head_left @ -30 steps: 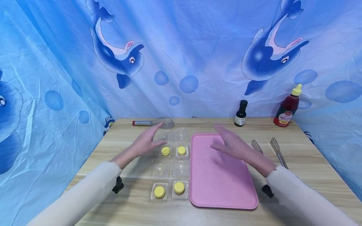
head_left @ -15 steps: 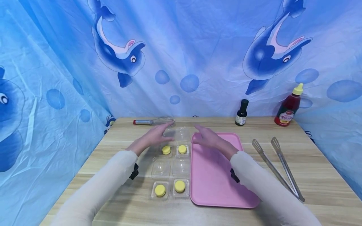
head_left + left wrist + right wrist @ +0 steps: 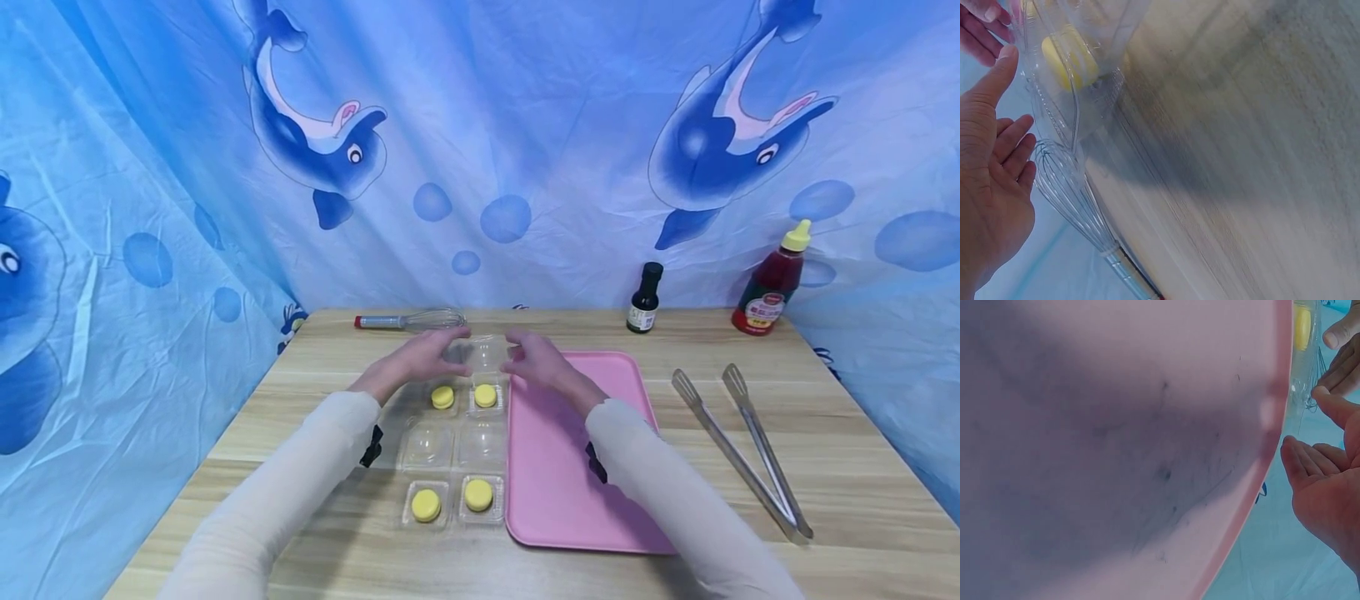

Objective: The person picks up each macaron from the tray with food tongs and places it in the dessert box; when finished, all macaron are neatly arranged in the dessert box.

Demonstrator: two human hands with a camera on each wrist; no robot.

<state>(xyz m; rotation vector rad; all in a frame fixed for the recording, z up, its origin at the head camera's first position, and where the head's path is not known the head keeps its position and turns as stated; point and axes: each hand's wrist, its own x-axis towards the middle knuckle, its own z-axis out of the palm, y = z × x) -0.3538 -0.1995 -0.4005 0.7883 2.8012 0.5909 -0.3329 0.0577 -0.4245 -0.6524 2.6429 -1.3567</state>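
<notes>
Though near, left grip [image 3: 423, 356] and right grip [image 3: 538, 360] (both gaping) either side of clear lid [image 3: 488, 356].

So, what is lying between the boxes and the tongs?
Between the boxes and the tongs, the head view shows the tray, then, nearer the tongs, bare table. The right sleeve is above the tray.

Probably a makeshift kitchen: whisk [image 3: 410, 322], tongs [image 3: 738, 458], sauce bottle [image 3: 770, 287], dolphin-print sheeting [image 3: 517, 108] behind.
</notes>
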